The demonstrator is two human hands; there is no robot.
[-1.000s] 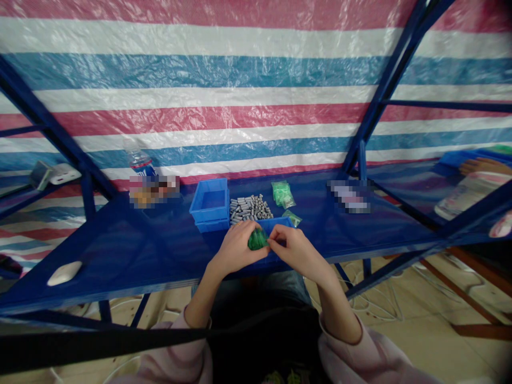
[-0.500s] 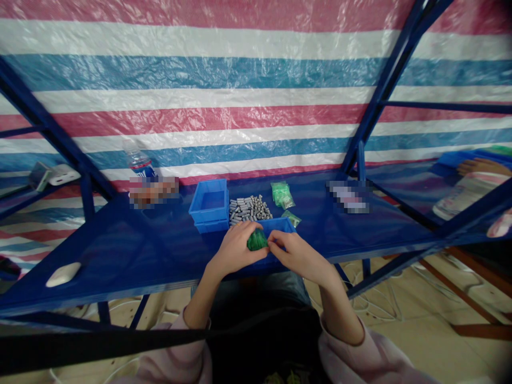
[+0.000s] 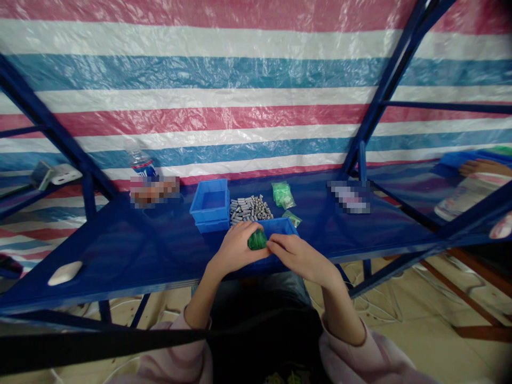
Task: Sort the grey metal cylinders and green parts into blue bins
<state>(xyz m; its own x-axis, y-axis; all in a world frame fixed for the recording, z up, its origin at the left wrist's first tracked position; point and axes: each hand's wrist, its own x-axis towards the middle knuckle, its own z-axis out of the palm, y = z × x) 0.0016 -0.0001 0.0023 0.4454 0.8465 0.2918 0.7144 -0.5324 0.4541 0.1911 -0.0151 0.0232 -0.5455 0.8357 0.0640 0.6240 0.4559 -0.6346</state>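
Note:
A green bundle [image 3: 257, 239], apparently plastic bags, is wrapped in my left hand [image 3: 236, 246], above the near side of a blue bin [image 3: 285, 226]. My right hand [image 3: 301, 258] has its thumb and fingertips pinched at the bundle's right edge; what lies between them is too small to make out. Behind my hands a pile of small grey metal cylinders [image 3: 252, 208] lies on the blue table [image 3: 160, 250]. Green bags [image 3: 282, 195] rest to the right of the pile, and a smaller green packet [image 3: 293, 218] lies by the bin's back corner.
Stacked blue bins [image 3: 210, 205] stand left of the cylinders. Further left are a bottle [image 3: 143, 164], a blurred item [image 3: 154, 192] and a white case [image 3: 65, 273]. Another blurred item [image 3: 349, 197] lies right. Another person's hand [image 3: 484, 167] is at far right, beyond a blue frame.
My right fingers have closed together a little more at the edge of the green bundle. My left hand has stayed almost in place, and the view has shifted very slightly.

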